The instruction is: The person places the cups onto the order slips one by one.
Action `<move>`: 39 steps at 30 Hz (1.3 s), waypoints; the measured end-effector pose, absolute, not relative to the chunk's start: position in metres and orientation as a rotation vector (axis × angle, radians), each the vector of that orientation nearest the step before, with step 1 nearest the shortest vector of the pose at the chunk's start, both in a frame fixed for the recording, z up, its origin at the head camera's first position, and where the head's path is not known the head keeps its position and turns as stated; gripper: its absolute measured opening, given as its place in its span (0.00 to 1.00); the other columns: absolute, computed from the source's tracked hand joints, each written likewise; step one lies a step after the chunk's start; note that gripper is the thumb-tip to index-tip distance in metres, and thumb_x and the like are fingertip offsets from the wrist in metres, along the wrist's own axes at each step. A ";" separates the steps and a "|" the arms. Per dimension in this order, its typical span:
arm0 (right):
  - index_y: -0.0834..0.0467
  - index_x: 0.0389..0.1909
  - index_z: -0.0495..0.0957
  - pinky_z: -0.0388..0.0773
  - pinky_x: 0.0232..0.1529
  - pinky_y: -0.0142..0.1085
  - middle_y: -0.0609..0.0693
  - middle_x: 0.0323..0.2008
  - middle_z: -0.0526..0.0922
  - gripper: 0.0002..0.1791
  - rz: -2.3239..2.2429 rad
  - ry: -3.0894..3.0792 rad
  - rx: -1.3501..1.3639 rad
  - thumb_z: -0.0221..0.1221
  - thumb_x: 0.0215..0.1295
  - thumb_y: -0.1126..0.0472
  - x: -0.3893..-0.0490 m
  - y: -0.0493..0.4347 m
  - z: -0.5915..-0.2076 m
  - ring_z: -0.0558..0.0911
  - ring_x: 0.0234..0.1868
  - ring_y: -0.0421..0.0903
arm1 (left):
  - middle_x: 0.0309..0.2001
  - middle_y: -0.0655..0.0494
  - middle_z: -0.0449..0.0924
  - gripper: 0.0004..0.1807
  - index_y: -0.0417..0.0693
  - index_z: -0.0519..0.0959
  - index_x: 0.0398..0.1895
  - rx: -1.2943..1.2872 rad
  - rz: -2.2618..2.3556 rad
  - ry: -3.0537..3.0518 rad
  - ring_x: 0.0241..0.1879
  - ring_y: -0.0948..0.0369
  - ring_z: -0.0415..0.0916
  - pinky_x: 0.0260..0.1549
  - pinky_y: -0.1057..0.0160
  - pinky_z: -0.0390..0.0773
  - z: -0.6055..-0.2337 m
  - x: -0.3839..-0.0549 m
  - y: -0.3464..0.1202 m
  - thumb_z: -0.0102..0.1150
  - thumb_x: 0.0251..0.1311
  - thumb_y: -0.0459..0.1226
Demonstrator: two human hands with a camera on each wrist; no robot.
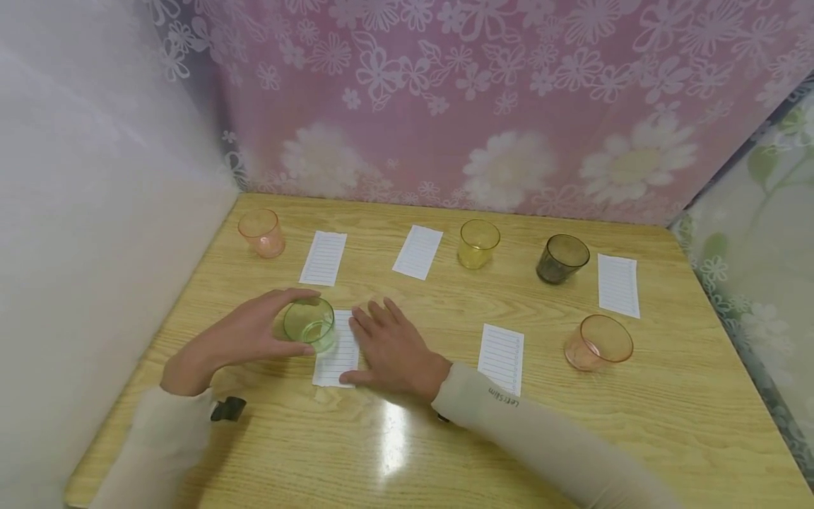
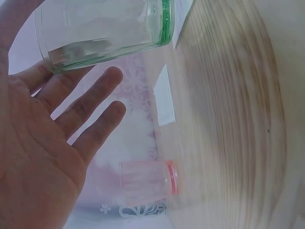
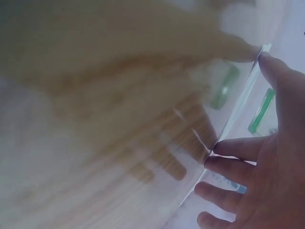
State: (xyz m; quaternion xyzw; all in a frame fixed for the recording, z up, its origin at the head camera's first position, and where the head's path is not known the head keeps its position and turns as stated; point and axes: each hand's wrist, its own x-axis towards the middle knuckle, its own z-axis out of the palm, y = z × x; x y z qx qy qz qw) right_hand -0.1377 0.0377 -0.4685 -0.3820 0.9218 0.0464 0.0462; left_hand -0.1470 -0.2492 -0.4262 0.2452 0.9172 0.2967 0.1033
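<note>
Head view: at lower left of the frame, the left hand (image 1: pixel 244 336) curls its fingers round the green glass (image 1: pixel 309 324) on the desk (image 1: pixel 445 438); the right hand (image 1: pixel 394 353) lies flat, fingers apart, on the paper slip (image 1: pixel 335 360) just beside it.
Left wrist view: the glass (image 2: pixel 105 31) sits at top, fingertips (image 2: pixel 110 78) near it; a pink glass (image 2: pixel 147 183) stands at bottom.
Right wrist view: spread fingers (image 3: pixel 238 148) press the slip (image 3: pixel 238 119) at right.

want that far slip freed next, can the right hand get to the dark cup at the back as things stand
Probably yes. The right hand lies flat on a paper slip and holds nothing, and the bare table between it and the dark cup shows nothing in the way.
</note>
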 end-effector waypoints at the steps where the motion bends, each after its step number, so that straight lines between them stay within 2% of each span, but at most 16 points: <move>1: 0.57 0.86 0.61 0.48 0.89 0.55 0.51 0.86 0.63 0.58 0.142 2.815 -1.154 0.47 0.73 0.17 -0.137 0.037 -0.468 0.60 0.87 0.57 | 0.74 0.53 0.78 0.49 0.54 0.72 0.80 0.731 0.877 2.704 0.77 0.43 0.71 0.73 0.32 0.72 -0.426 -0.147 -0.248 0.81 0.58 0.60; 10: 0.56 0.88 0.57 0.49 0.88 0.55 0.51 0.86 0.62 0.59 0.220 2.837 -1.075 0.42 0.73 0.16 -0.131 0.029 -0.471 0.59 0.87 0.57 | 0.74 0.50 0.79 0.48 0.52 0.73 0.79 0.784 0.861 2.700 0.75 0.42 0.73 0.71 0.32 0.73 -0.422 -0.147 -0.236 0.80 0.59 0.59; 21: 0.56 0.88 0.58 0.54 0.87 0.58 0.50 0.86 0.62 0.58 0.297 2.858 -1.051 0.40 0.74 0.16 -0.125 0.027 -0.466 0.61 0.87 0.54 | 0.77 0.52 0.75 0.50 0.54 0.72 0.80 0.793 0.853 2.671 0.77 0.45 0.71 0.72 0.34 0.73 -0.427 -0.147 -0.227 0.80 0.57 0.62; 26: 0.56 0.87 0.58 0.54 0.86 0.58 0.49 0.86 0.62 0.59 0.298 2.855 -1.055 0.40 0.73 0.15 -0.125 0.027 -0.466 0.61 0.87 0.54 | 0.76 0.49 0.76 0.50 0.52 0.72 0.79 0.799 0.850 2.662 0.75 0.42 0.73 0.70 0.32 0.74 -0.428 -0.146 -0.226 0.78 0.59 0.63; 39: 0.54 0.87 0.59 0.55 0.86 0.59 0.48 0.86 0.62 0.58 0.331 2.860 -1.062 0.39 0.73 0.15 -0.124 0.027 -0.468 0.62 0.86 0.54 | 0.73 0.53 0.79 0.49 0.53 0.73 0.79 0.777 0.879 2.653 0.73 0.45 0.75 0.68 0.35 0.77 -0.437 -0.143 -0.226 0.81 0.58 0.59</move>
